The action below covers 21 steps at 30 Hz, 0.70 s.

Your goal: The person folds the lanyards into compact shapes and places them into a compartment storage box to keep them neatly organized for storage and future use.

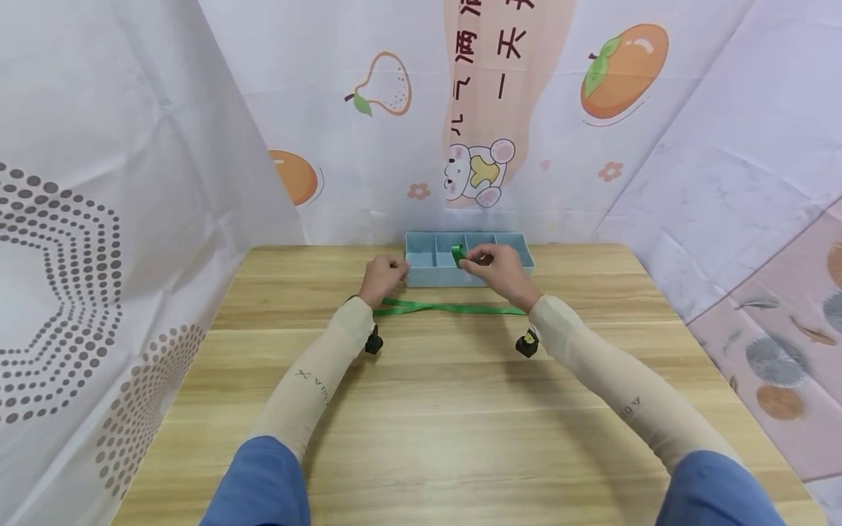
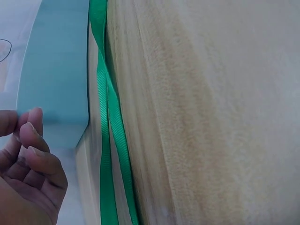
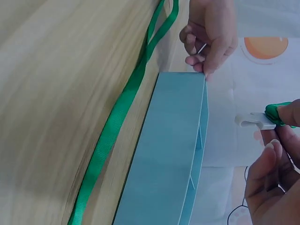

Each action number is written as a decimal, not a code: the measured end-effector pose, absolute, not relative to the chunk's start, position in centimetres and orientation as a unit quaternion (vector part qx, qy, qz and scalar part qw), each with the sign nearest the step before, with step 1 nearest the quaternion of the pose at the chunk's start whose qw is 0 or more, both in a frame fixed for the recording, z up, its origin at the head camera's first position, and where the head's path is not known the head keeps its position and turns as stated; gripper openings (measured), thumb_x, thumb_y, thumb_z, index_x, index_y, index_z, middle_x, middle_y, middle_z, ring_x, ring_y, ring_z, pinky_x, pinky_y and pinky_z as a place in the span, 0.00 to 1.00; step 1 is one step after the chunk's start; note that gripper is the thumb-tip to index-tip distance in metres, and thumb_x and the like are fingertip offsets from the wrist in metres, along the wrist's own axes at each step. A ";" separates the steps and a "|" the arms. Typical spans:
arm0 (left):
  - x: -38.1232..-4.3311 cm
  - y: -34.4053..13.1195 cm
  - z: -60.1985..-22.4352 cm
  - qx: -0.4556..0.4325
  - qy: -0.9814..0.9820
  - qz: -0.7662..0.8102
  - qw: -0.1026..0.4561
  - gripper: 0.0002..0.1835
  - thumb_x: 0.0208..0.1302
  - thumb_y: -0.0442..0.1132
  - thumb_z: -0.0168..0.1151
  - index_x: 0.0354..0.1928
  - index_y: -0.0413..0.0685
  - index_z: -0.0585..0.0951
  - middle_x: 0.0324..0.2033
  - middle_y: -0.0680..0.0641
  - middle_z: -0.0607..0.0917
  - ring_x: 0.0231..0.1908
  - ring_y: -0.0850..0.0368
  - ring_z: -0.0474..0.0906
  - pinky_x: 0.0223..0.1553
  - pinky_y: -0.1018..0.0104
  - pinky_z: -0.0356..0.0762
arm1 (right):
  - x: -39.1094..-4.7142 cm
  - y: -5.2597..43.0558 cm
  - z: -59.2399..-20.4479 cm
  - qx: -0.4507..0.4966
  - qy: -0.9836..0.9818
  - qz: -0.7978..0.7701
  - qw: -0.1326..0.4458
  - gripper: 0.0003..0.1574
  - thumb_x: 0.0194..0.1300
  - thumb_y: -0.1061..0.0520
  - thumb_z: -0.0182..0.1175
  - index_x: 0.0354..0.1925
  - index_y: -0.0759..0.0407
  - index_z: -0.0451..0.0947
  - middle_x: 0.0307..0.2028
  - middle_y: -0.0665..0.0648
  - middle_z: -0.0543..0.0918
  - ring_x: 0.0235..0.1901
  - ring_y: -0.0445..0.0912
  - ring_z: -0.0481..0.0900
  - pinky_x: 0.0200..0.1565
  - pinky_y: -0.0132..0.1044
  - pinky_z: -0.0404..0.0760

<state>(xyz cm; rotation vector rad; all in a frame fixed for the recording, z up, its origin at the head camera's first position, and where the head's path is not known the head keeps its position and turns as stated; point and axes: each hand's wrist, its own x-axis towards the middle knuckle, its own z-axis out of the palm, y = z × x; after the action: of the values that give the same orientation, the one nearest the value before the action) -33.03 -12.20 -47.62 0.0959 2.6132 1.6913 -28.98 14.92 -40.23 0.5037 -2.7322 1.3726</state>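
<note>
A light blue divided box [image 1: 454, 277] stands near the table's back edge. My left hand [image 1: 384, 277] pinches its near left corner at the rim, also seen from the other side as the left hand [image 3: 213, 35] in the right wrist view. Over the box, my right hand [image 1: 498, 269] holds a folded green ribbon [image 3: 276, 112] between thumb and fingers. From that ribbon sticks out a small whitish clip [image 3: 255, 121] with a curved end. Another long green ribbon [image 1: 434, 307] lies crossed on the table just in front of the box.
The wooden table [image 1: 421, 438] spreads out below both forearms. Printed white curtains [image 1: 368, 168] hang behind the box and at both sides. A small dark block [image 1: 373, 342] shows at the left wrist, and a similar block [image 1: 526, 343] at the right.
</note>
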 end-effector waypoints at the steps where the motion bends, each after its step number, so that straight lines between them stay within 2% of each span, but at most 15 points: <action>1: -33.1 -12.1 -47.7 0.031 0.840 0.541 0.011 0.19 0.78 0.43 0.59 0.37 0.31 0.86 0.33 0.35 0.87 0.19 0.54 0.67 0.24 0.61 0.66 | -29.3 14.9 -40.3 0.159 -0.883 0.440 0.021 0.12 0.70 0.48 0.69 0.43 0.54 0.87 0.39 0.53 0.86 0.36 0.50 0.78 0.34 0.42 0.76; 8: -33.4 -12.3 -47.8 0.037 0.835 0.549 0.015 0.18 0.77 0.42 0.60 0.37 0.32 0.87 0.34 0.35 0.87 0.19 0.54 0.67 0.23 0.63 0.66 | -31.2 14.2 -40.5 0.163 -0.894 0.417 0.026 0.11 0.70 0.50 0.68 0.42 0.56 0.87 0.39 0.53 0.86 0.36 0.50 0.77 0.36 0.41 0.76; 13: -33.4 -12.5 -47.9 0.041 0.831 0.554 0.015 0.17 0.77 0.43 0.61 0.34 0.36 0.87 0.31 0.39 0.87 0.23 0.49 0.74 0.25 0.62 0.70 | -32.2 13.8 -40.8 0.162 -0.895 0.414 0.030 0.12 0.70 0.50 0.68 0.42 0.58 0.88 0.41 0.54 0.87 0.36 0.49 0.78 0.35 0.39 0.76; 17: -33.3 -12.5 -47.9 0.044 0.829 0.557 0.016 0.17 0.77 0.42 0.61 0.34 0.35 0.86 0.30 0.39 0.87 0.28 0.46 0.79 0.28 0.61 0.73 | -32.9 13.4 -41.0 0.159 -0.899 0.407 0.031 0.11 0.70 0.51 0.68 0.41 0.58 0.87 0.40 0.54 0.87 0.36 0.49 0.78 0.36 0.40 0.77; 21: -33.3 -12.5 -47.9 0.037 0.821 0.570 0.024 0.17 0.77 0.43 0.61 0.35 0.36 0.86 0.30 0.39 0.87 0.28 0.46 0.82 0.27 0.60 0.76 | -33.4 12.9 -41.1 0.155 -0.903 0.400 0.034 0.10 0.70 0.52 0.68 0.40 0.58 0.87 0.39 0.55 0.88 0.36 0.49 0.80 0.37 0.40 0.78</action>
<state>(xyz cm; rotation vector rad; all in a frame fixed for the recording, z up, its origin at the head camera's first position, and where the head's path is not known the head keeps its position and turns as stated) -33.35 -12.53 -47.91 0.1132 2.5391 1.7637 -33.45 12.91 -41.09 0.4772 -2.7767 1.2308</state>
